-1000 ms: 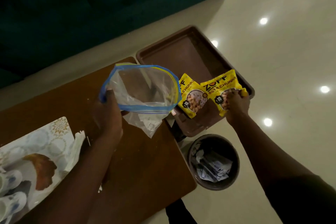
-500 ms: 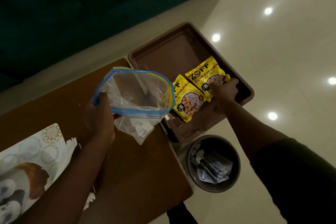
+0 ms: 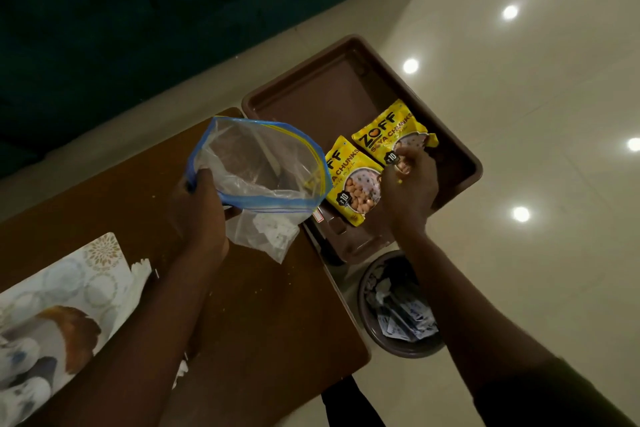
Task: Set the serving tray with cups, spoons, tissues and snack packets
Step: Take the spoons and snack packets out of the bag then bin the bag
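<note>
Two yellow snack packets lie side by side in a brown plastic tray [image 3: 311, 100] off the table's far right corner. My right hand [image 3: 410, 187] has its fingers closed on the lower edge of the right packet [image 3: 388, 128], next to the left packet [image 3: 349, 180]. Over the table my left hand [image 3: 201, 208] holds a clear zip bag [image 3: 263, 163] with a blue rim by its mouth, which gapes open. Some white paper shows in the bag's bottom. A patterned serving tray [image 3: 69, 274] with white cups [image 3: 20, 357] sits at the lower left.
The wooden table [image 3: 259, 305] ends just right of the bag. A round waste bin [image 3: 398, 305] with paper scraps stands on the glossy floor below the brown tray. A white tissue [image 3: 140, 270] lies by the serving tray. A dark sofa [image 3: 138, 10] fills the top left.
My right hand has drawn the right packet leftwards in the brown tray until it lies against the other one. The left hand keeps holding the bag open.
</note>
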Tool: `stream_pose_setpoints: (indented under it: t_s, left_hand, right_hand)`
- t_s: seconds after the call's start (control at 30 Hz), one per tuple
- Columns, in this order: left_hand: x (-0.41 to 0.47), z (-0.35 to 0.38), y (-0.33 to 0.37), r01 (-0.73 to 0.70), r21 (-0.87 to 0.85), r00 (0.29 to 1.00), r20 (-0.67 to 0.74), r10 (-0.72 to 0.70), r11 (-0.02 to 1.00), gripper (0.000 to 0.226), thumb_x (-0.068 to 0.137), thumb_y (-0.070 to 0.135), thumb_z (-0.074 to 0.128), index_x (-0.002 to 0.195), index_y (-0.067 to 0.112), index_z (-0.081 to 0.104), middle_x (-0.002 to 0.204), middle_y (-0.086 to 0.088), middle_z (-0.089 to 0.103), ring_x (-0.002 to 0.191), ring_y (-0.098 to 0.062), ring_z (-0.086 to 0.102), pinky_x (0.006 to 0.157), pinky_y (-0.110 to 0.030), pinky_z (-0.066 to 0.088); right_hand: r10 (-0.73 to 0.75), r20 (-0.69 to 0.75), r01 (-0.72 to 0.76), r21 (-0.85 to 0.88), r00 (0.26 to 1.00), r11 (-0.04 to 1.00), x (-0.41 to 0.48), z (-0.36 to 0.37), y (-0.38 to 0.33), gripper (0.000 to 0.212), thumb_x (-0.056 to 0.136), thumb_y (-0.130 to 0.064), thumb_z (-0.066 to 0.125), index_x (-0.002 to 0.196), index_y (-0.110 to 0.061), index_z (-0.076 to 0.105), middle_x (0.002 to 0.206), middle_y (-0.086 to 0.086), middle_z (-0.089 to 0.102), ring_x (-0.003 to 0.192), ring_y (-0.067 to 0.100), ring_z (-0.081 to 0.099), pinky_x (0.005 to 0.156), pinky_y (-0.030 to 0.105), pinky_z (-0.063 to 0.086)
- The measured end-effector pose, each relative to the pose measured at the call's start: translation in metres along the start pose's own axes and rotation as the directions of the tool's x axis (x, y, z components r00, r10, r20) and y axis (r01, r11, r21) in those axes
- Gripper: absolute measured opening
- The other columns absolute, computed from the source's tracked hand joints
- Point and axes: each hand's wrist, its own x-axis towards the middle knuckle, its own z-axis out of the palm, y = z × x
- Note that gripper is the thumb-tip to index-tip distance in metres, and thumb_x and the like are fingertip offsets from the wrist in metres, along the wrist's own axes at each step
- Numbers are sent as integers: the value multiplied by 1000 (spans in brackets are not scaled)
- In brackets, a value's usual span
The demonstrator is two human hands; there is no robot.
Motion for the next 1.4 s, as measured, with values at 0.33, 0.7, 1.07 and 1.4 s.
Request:
stream_pose_setpoints:
  t_s: [0.33, 0.7, 1.07, 1.4]
  left_hand:
    - [-7, -12, 12, 156, -103, 985, 86, -147, 982, 12, 91, 23, 52, 92, 12, 58, 82, -4, 58, 65, -18, 62, 43, -22, 50]
    - [-20, -42, 26, -313, 53, 898, 342, 277, 948, 25, 81, 36, 73, 99, 22, 63, 102, 3, 65, 90, -5, 61, 69, -20, 52]
    - [-27, -62, 5, 154, 148, 568, 796, -210, 977, 52, 77, -7, 70, 113, 29, 62, 132, -6, 57, 110, -25, 63, 83, -43, 58]
    - [-65, -11, 8, -209, 192, 623, 782, -21, 959, 54, 76, -10, 70, 120, 21, 63, 116, -10, 66, 98, -23, 68, 76, -40, 61]
  right_hand:
    - [-48, 583, -152, 290, 811, 945, -102, 10, -16, 87, 62, -50, 83, 134, -39, 35, 128, -22, 54, 122, 1, 53, 95, 24, 51]
    - [217, 491, -408, 326, 844, 853, -84, 12, -38, 27, 93, -5, 55, 116, -11, 66, 109, 11, 72, 101, 27, 69, 86, 44, 57]
    - [116, 629, -410, 346, 769, 844, -88, -25, -31, 38, 91, 6, 54, 128, 4, 53, 123, 25, 61, 112, 37, 60, 98, 49, 46]
    - [249, 185, -300, 340, 951, 891, -84, -76, 3, 63, 86, -15, 66, 135, -26, 28, 134, 7, 53, 108, 24, 64, 95, 50, 51]
